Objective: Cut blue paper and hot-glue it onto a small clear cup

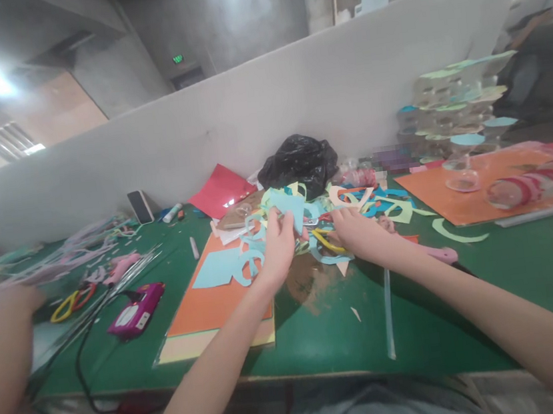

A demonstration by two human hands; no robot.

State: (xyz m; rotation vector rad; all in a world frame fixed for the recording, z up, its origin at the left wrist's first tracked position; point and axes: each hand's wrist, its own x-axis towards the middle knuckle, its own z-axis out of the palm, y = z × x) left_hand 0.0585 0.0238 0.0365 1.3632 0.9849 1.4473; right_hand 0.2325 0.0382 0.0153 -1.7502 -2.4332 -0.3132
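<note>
My left hand point(279, 240) is closed on a light blue paper piece point(289, 204), raised over a heap of paper scraps. To its right, my right hand point(355, 231) is closed around scissors point(329, 241). Their yellow handle loop shows below the fingers, and a bit of metal and red points toward the blue paper. The blades are mostly hidden among the scraps. Just left of my left hand, a light blue sheet point(212, 269) lies on orange paper point(203, 308).
A co-worker's hand point(13, 300) is at the left, near other scissors point(74, 302) and a purple device point(137, 311) with a cable. A black plastic bag point(298, 162) and red sheet point(223, 192) lie behind. Plastic bottles point(546, 184) and a stacked cup structure point(463, 103) stand right.
</note>
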